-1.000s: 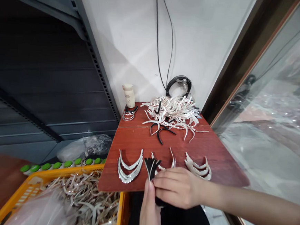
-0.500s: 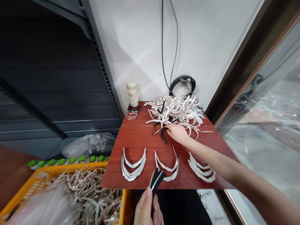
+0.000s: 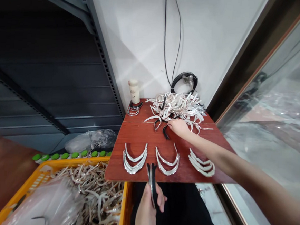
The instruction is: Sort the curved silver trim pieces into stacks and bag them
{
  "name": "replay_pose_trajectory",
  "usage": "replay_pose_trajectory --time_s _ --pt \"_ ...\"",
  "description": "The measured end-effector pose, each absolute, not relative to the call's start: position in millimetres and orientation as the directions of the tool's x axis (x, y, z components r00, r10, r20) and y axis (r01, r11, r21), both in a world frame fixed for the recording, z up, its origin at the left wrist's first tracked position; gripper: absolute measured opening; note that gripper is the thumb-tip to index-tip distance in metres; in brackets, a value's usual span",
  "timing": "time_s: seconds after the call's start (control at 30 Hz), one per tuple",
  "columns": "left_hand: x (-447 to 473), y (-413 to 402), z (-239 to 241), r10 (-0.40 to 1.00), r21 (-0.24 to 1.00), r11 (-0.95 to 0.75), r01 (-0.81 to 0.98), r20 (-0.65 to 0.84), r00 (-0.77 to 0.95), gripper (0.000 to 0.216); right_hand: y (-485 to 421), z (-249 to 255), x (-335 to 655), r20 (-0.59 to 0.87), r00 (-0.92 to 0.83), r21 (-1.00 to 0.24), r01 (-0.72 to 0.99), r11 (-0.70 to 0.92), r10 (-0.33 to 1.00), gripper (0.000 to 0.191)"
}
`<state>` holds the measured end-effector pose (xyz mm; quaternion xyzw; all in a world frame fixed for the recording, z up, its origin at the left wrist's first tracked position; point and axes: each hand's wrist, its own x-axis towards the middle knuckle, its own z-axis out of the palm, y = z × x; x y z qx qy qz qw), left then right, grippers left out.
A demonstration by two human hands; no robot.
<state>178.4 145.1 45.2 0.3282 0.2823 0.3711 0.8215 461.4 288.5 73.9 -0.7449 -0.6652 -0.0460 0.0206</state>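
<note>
My left hand [image 3: 149, 209] is below the near edge of the red table [image 3: 140, 136], closed on a thin bundle of black curved strips [image 3: 151, 176] that stands upright. My right hand [image 3: 178, 127] reaches far across the table to the edge of a heap of white curved strips [image 3: 177, 107], fingers closed on a black curved strip [image 3: 165, 131]. Three neat stacks of silver curved pieces lie in a row near the front: left [image 3: 135, 158], middle [image 3: 166, 160], right [image 3: 201, 164].
An orange crate [image 3: 43, 173] full of pale curved strips and a clear bag stands at lower left. A small bottle [image 3: 134, 91] and a coil of black cable [image 3: 185, 81] sit by the white wall. Grey shelving is at left, a glass panel at right.
My right hand left the black bundle and reached out to the far heap, where it now pinches a black strip. My left hand turned the bundle upright. The view shifted slightly.
</note>
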Motion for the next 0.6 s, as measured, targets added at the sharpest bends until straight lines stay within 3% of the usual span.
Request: replay_pose_trajectory --time_s 0.13,0.3,0.4,0.5,0.6 --pt "177 148 45 0.792 0.747 0.511 -0.426 -0.218 0.570 0.056 262 93 460 0.177 0.051 -0.012 0.999 -0.049 0.983 0.031" --pt "179 145 49 0.800 0.754 0.503 -0.422 -0.221 0.558 0.055 193 118 422 0.481 -0.199 -0.221 0.915 0.338 0.854 0.022" --pt "187 144 48 0.811 0.762 0.494 -0.419 -0.229 0.539 0.054 152 121 381 0.593 -0.364 -0.135 0.834 0.535 0.718 0.018" --pt "196 136 51 0.856 0.773 0.452 -0.445 -0.234 0.461 0.057 129 114 347 0.642 -0.354 -0.062 0.860 0.506 0.680 0.019" --pt "200 122 60 0.894 0.832 0.427 -0.353 -0.330 0.304 0.065 120 101 328 0.681 -0.269 -0.115 0.880 0.462 0.682 0.021"
